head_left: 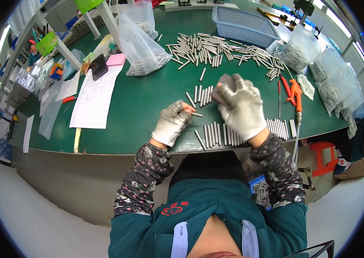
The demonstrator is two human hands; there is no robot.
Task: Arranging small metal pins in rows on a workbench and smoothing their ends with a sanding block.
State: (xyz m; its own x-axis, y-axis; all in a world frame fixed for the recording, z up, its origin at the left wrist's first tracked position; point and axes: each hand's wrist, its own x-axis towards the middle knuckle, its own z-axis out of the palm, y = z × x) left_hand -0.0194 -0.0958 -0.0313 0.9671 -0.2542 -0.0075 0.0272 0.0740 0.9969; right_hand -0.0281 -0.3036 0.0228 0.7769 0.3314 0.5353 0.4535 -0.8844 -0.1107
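Note:
My left hand [170,123], in a pale glove with bare fingertips, pinches a short metal rod [197,115] that points to the right. In my right hand [244,107], also gloved, is a dark grey-brown pad [219,95], which looks like a piece of sandpaper or an abrasive sponge. The pad is apart from the pinched rod. Just beyond my left fingers stands a short row of loose rods [204,95]. Along the near table edge lies a longer row of rods [213,134], partly hidden by my right hand. Farther back spreads a heaped pile of rods [201,48].
A blue plastic basket [245,28] stands behind the pile. Clear bags of rods [334,79] crowd the right side, near an orange air gun [295,92] and red-handled pliers [287,88]. At left lie a paper sheet [91,105], a phone [99,67] and another bag [141,49].

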